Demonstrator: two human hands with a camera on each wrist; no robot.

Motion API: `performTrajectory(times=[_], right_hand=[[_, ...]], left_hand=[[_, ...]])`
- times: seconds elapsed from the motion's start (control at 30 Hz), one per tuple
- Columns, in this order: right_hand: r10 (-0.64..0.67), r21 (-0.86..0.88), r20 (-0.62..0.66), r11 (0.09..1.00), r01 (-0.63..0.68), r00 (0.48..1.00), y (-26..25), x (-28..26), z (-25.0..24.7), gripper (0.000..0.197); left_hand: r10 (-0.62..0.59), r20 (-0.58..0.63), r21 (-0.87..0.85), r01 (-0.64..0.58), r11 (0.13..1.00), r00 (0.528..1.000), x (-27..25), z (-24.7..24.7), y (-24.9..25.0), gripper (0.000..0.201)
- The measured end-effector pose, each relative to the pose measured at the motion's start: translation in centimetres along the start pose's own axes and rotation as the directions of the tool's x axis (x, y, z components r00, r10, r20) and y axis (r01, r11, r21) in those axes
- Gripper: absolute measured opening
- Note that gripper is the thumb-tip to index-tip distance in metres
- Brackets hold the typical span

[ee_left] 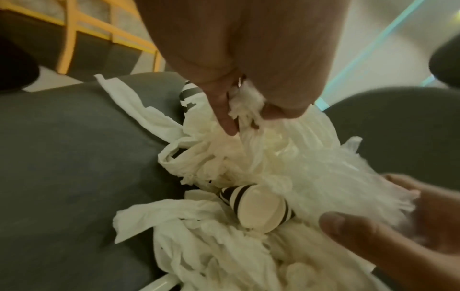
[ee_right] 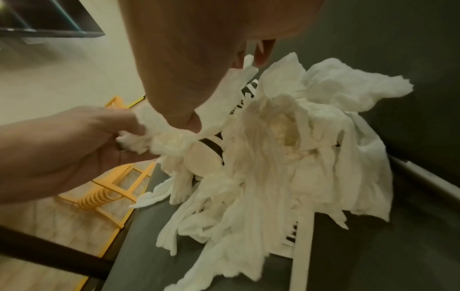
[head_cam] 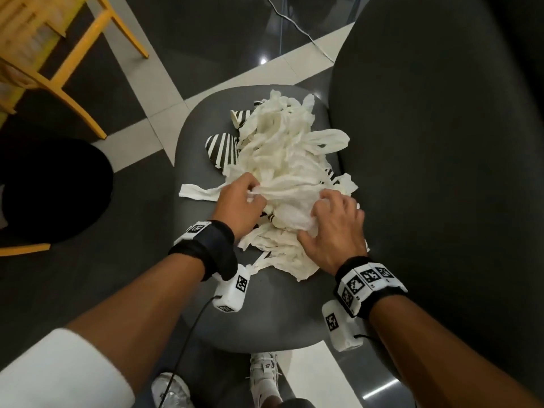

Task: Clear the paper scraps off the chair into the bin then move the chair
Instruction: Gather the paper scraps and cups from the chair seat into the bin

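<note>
A heap of torn white tissue-paper strips [head_cam: 282,160] lies on the dark grey padded seat of the chair [head_cam: 164,254], in the centre of the head view, w/ the chair's tall grey backrest [head_cam: 441,142] filling the right side of the frame. Mixed in the heap are some black-and-white striped paper pieces [head_cam: 222,147]; one striped roll w/ a cream flat end shows in the middle of the left wrist view [ee_left: 259,208].

Left hand [head_cam: 238,201] sits at the lower left edge of the heap, its grip curled closed on a bunch of the white strips; in the left wrist view the fingers [ee_left: 224,118] dig into the paper. Right hand [head_cam: 335,228] is at the lower right edge of the heap, fingers bent and clutching crumpled white paper, thumb spread to the side. Both hands are low, close to the seat.

A round black bin [head_cam: 53,189] stands on the dark tiled floor at the left edge of the frame, apart from the chair. A yellow wooden frame piece of furniture [head_cam: 53,51] is in the upper left corner. White shoes [head_cam: 265,375] show at the bottom, under the seat edge.
</note>
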State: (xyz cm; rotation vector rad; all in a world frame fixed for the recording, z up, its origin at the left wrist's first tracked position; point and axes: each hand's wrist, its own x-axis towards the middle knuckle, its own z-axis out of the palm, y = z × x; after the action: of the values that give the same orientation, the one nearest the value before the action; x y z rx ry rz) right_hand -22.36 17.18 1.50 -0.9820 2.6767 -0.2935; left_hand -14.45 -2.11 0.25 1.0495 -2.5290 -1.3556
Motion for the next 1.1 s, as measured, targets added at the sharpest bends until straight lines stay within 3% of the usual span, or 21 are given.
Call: performTrajectory(times=[0.17, 0.23, 0.3, 0.4, 0.5, 0.57, 0.67, 0.8, 0.87, 0.97, 1.03, 1.1], right_hand=[[0.050, 0.160, -0.004, 0.986, -0.049, 0.999, -1.6, 0.9, -0.8, 0.035], [0.038, 0.246, -0.021, 0.969, -0.031, 0.999, -2.9, 0.7, -1.2, 0.044], [-0.012, 0.261, -0.027, 0.965, 0.019, 1.000, -4.4, 0.8, -1.5, 0.070], [-0.133, 0.096, -0.028, 0.986, 0.135, 0.991, -7.0, 1.2, -1.5, 0.100], [-0.316, -0.152, 0.035, 0.936, 0.318, 0.948, -9.9, 1.7, -0.9, 0.110], [-0.431, -0.210, 0.152, 0.865, 0.455, 0.890, -11.9, 2.0, 0.4, 0.105], [-0.497, -0.139, 0.325, 0.816, 0.560, 0.805, -14.5, 1.6, 3.7, 0.058], [-0.472, 0.126, 0.385, 0.878, 0.462, 0.793, -17.0, 0.1, 7.6, 0.039], [-0.408, 0.316, 0.411, 0.902, 0.293, 0.815, -18.6, -0.8, 8.9, 0.029], [-0.292, 0.493, 0.421, 0.868, 0.053, 0.859, -21.9, -3.0, 11.6, 0.021], [-0.247, 0.554, 0.474, 0.830, -0.068, 0.845, -24.8, -5.1, 14.2, 0.015], [-0.264, 0.567, 0.527, 0.818, -0.103, 0.808, -27.8, -7.3, 16.9, 0.014]], left_hand=[[-0.146, -0.165, -0.332, 0.085, 0.940, 0.975, -1.6, -4.2, -0.4, 0.014], [-0.192, -0.127, -0.490, 0.107, 0.865, 0.973, -2.5, -5.9, -0.5, 0.026], [-0.218, -0.032, -0.567, 0.162, 0.808, 0.975, -3.6, -7.2, -1.0, 0.025], [-0.249, 0.038, -0.449, 0.239, 0.861, 0.968, -4.9, -8.3, -3.2, 0.037], [-0.229, 0.079, -0.348, 0.242, 0.906, 0.970, -6.5, -8.8, -5.0, 0.021], [-0.198, 0.144, -0.399, 0.240, 0.885, 0.970, -7.7, -9.4, -5.3, 0.018], [-0.182, 0.212, -0.433, 0.259, 0.863, 0.960, -9.1, -10.6, -6.5, 0.024], [-0.290, 0.116, -0.452, 0.311, 0.836, 0.950, -11.2, -12.4, -9.9, 0.012], [-0.374, 0.054, -0.475, 0.353, 0.806, 0.926, -12.7, -13.1, -12.1, 0.029], [-0.437, 0.071, -0.462, 0.418, 0.782, 0.897, -15.5, -13.7, -16.3, 0.048], [-0.450, 0.098, -0.442, 0.444, 0.780, 0.888, -17.9, -13.7, -19.2, 0.042], [-0.500, 0.089, -0.447, 0.483, 0.753, 0.861, -20.5, -13.9, -22.2, 0.037]])
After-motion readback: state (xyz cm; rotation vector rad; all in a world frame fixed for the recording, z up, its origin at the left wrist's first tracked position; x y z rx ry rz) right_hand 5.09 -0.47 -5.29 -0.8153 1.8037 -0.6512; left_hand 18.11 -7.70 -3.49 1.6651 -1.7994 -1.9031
